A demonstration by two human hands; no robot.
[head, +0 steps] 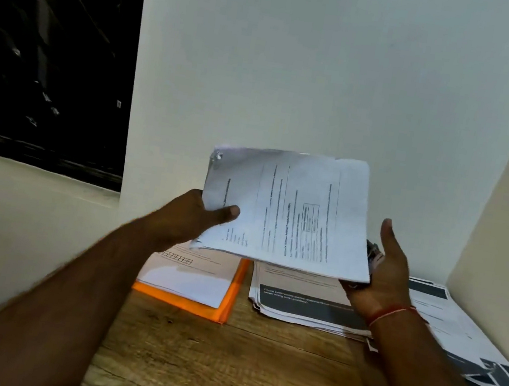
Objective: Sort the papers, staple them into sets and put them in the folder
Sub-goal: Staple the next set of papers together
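Left hand (193,213) pinches the stapled set (290,211) by its left edge, thumb on top, holding it above the orange folder (230,297), likely ready for filing. Right hand (388,277) steadies the opposite corner beside a dark item (372,254); its grasp cannot be told. Set: crumpled stapled corner, print sideways. Loose papers (305,308) lie right of the folder.

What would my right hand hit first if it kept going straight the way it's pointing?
Likely the white wall behind the table: your right hand points up and forward, and nothing shows beyond its tip. It might brush the paper set on its left; depth is unclear.
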